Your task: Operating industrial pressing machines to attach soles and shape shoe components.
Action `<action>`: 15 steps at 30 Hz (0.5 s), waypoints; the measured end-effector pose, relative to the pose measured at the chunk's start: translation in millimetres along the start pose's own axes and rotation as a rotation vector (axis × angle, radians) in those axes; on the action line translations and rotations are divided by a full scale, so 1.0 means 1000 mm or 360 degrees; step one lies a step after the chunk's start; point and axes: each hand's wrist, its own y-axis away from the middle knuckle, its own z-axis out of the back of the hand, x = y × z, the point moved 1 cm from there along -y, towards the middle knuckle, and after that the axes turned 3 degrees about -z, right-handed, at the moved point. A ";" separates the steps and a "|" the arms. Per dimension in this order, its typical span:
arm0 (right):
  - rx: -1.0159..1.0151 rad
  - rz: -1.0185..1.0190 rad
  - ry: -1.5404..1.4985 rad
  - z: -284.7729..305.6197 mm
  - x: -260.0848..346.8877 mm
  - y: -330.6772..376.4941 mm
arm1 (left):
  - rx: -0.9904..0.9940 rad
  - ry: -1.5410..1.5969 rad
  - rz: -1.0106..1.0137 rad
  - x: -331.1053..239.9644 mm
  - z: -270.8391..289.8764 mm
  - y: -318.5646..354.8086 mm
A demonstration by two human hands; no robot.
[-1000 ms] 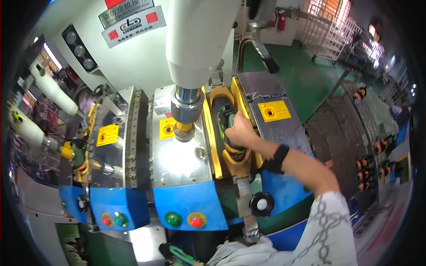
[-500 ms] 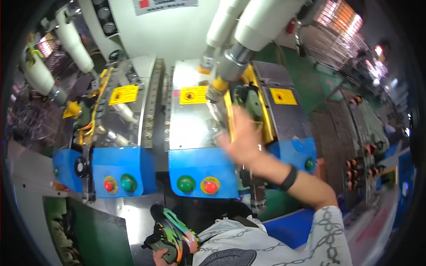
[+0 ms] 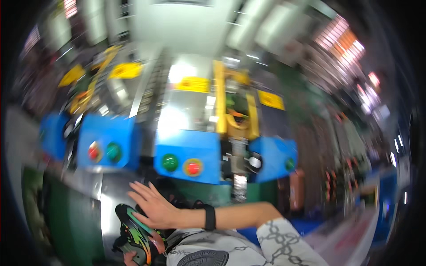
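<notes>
At the lower left I hold a sneaker [image 3: 141, 239], black with bright green and orange patches. My left hand [image 3: 129, 258], only partly in view, has its fingers closed on the shoe's lower end. My right hand [image 3: 155, 209] reaches across with fingers spread, over the upper end of the sneaker; whether it touches the shoe cannot be told. A black band circles the right wrist. Ahead, between yellow guards [image 3: 220, 97] of the machine, sits a dark shoe-like piece with green and orange [image 3: 237, 106], blurred.
Blue control boxes [image 3: 188, 148] with green and red buttons line the machine's front. Metal covers with yellow labels [image 3: 193, 84] lie behind them. Pale machine arms [image 3: 284, 26] hang above. At the right, a rack holds several dark and orange items [image 3: 330, 184], blurred.
My right hand has left the machine's right-hand station and come down leftward to the sneaker. The machine's arm no longer covers that station. The whole view has shifted and blurred.
</notes>
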 end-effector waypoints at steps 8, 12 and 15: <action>0.0722 -0.0566 -0.0705 -0.051 0.015 0.062 | -0.1022 -0.1086 -0.0706 0.013 0.086 -0.015; 0.0983 -0.0646 -0.0897 -0.073 -0.015 0.052 | -0.0695 -0.1061 -0.0921 0.031 0.143 -0.067; 0.0966 -0.0896 -0.1136 -0.089 0.005 0.048 | -0.0891 -0.1433 -0.0996 0.032 0.165 -0.026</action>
